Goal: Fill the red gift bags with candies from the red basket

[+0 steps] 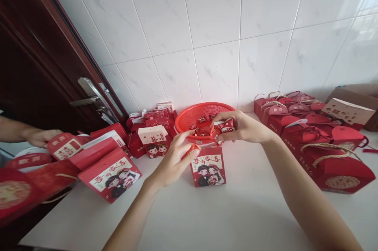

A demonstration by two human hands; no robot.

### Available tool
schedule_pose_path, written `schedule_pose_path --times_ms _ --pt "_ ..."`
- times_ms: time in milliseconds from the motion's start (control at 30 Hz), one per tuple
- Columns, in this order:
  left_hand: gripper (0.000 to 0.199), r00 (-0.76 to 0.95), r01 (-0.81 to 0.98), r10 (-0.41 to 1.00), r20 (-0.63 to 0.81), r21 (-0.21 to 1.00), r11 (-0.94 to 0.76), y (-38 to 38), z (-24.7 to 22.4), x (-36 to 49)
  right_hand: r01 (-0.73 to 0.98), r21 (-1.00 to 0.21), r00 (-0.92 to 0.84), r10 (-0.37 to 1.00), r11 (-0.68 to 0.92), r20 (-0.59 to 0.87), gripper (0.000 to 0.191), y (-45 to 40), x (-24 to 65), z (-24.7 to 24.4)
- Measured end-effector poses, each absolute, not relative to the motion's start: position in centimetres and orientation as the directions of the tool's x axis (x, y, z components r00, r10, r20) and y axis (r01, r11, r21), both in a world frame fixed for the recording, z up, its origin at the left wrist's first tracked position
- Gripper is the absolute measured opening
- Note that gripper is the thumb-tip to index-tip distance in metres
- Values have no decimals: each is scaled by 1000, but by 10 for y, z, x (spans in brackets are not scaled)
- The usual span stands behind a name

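A red plastic basket (pixel 206 108) holds several small red-wrapped candies (pixel 201 119). In front of it stands a red box (pixel 209 172) with a cartoon couple on its front. My left hand (pixel 178 156) is above the box's left side, its thumb and fingers closed on a small orange-red wrapped candy (pixel 193 148). Over the basket's right front rim, my right hand (pixel 240 127) grips red-wrapped candies (pixel 225 126) between thumb and fingers. The box's opening is partly hidden behind my hands.
Red gift boxes with rope handles (pixel 330 156) stand at the right, by a cardboard box (pixel 351 93). More red boxes (pixel 113 178) crowd the left of the white table (pixel 177 219). Another person's hand (pixel 44 137) touches a box at the far left, near a door (pixel 38 46).
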State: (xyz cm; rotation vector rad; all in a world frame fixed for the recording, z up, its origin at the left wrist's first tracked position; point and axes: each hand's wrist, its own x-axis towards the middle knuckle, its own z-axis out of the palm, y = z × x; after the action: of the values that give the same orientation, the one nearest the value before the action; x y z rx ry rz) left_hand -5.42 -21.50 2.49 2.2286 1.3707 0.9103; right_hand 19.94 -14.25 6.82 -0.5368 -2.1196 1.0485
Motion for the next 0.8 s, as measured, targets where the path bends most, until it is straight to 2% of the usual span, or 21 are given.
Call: schedule_pose_path --times_ms 100,200,333,633,800 --pt "35 349 526 893 284 730 -437 -203 18 -52 69 -797 -675 617 600 406 26 -139 197 64" --pt "36 302 466 895 330 768 -440 -190 9 -46 87 -800 -664 633 594 398 26 -137 194 61" --pt "44 247 521 878 410 708 -477 -174 2 -38 120 -812 -625 679 571 386 23 -133 190 57" --pt "56 443 601 765 466 479 -640 -138 14 -33 130 -797 -488 738 590 466 24 -124 189 49" --pt "56 450 627 776 442 462 -627 -140 7 -34 119 -803 -481 742 583 467 22 -123 190 50"
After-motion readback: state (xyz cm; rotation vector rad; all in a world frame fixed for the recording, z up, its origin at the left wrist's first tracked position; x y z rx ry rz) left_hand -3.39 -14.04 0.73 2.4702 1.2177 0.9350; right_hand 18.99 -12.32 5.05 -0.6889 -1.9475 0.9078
